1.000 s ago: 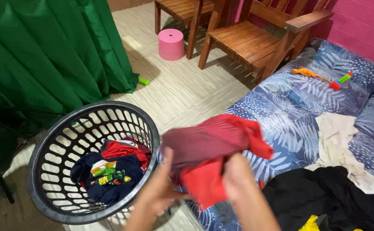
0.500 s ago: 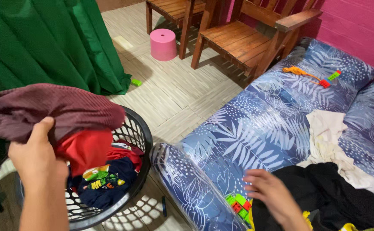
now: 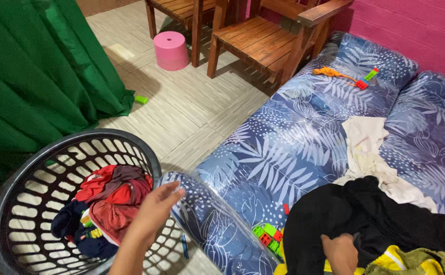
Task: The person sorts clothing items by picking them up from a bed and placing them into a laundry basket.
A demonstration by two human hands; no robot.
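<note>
The left hand (image 3: 153, 211) hovers empty, fingers loosely spread, over the rim of the dark laundry basket (image 3: 13, 196) holding a red and maroon garment (image 3: 115, 196). The right hand (image 3: 340, 250) pinches black clothing (image 3: 365, 219) on the blue leaf-print mattress (image 3: 293, 147), its fingertips buried in folds. Toy bricks (image 3: 266, 235) lie just beside it.

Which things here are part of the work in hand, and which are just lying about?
In hand: laundry basket, red clothes in it, black garment under the right hand, left hand empty.

Lying about: pink stool, wooden chairs, toy blocks, green curtain.
</note>
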